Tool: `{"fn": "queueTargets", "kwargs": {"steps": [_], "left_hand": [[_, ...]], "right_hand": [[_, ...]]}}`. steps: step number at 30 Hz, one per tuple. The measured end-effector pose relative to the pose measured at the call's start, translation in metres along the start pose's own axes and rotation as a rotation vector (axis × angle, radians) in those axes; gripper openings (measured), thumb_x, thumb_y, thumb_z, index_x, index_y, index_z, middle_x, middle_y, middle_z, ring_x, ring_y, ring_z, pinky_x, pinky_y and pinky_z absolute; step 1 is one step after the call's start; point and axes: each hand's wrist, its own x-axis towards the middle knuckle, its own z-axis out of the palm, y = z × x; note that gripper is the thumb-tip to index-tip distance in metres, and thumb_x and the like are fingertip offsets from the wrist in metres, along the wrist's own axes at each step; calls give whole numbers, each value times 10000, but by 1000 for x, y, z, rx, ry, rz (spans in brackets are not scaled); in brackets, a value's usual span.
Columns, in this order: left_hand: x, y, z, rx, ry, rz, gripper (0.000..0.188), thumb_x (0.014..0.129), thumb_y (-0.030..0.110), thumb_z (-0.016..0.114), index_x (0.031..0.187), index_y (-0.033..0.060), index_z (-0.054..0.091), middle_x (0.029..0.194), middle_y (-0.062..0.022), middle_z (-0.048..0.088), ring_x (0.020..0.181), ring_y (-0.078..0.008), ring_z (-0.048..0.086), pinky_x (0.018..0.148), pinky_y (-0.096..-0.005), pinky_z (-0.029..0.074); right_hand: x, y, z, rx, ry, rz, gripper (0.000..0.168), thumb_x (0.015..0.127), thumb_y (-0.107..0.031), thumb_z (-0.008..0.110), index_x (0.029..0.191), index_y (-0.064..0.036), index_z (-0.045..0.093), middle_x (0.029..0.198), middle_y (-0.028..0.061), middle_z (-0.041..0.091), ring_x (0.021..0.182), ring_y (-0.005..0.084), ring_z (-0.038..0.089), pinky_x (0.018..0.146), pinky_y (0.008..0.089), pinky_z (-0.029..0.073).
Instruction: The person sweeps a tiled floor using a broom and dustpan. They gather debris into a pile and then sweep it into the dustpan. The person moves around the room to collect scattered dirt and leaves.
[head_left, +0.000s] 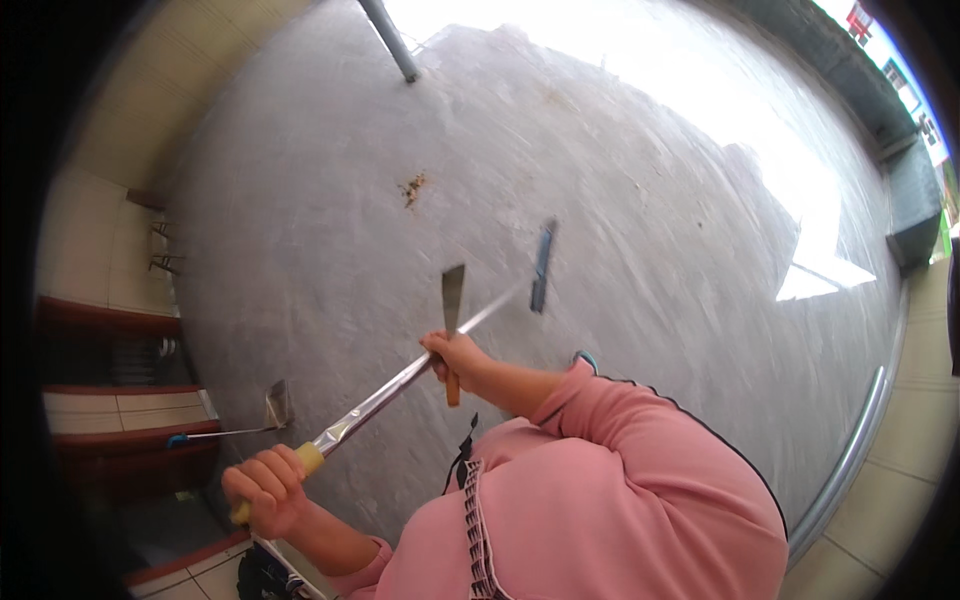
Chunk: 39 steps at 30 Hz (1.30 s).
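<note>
My left hand (268, 486) is closed around the yellow grip of a long silver pole (379, 391) at the lower left. Farther along, my right hand (463, 361) holds the same pole together with a putty knife (452, 296). The knife's flat metal blade points away from me, and its orange-brown handle sticks out below the hand. The pole's blurred far end reaches a narrow blue-grey head (541, 266) on the grey floor (600, 180); it looks like a floor squeegee or broom. Beyond it lies a small heap of brown debris (412, 190).
A long-handled dustpan (277, 405) stands at the left by red-edged, tiled shelves (112, 405). A grey metal post (390, 37) meets the floor at the top. Along the right wall runs a silver pipe (840, 465). Bright sunlight covers the far floor.
</note>
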Motion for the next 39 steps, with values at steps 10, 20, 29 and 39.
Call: {"fn": "queueTargets", "kwargs": {"steps": [10,20,29,39], "left_hand": [[-26,-53,44,155,-9,-110,314,642,-99,521,533,91,297,516,-5,399,447,-137,384,447,-277,330],[-18,-17,10,-89,27,93,227,794,77,511,671,102,321,506,-1,341,433,-115,307,468,-276,298],[-8,-129,-13,-412,-16,-217,264,782,157,561,637,112,346,518,1,358,512,-125,368,631,-324,362],[35,-306,178,-459,-665,-784,75,743,-4,559,706,38,510,794,-64,549,933,-226,502,868,-373,351]], "right_hand": [[31,26,-57,-47,81,223,147,780,-142,486,844,-14,522,560,37,378,414,126,349,383,276,300],[-2,-3,-40,-81,30,52,182,780,-206,546,864,-48,510,570,19,402,404,117,359,367,269,300],[-56,-12,-121,33,615,-112,132,751,-189,545,794,-71,504,556,46,423,386,140,362,340,300,301],[-141,-9,-401,-652,997,-7,148,676,-179,577,615,-77,489,469,50,394,356,150,383,317,319,295]]}}
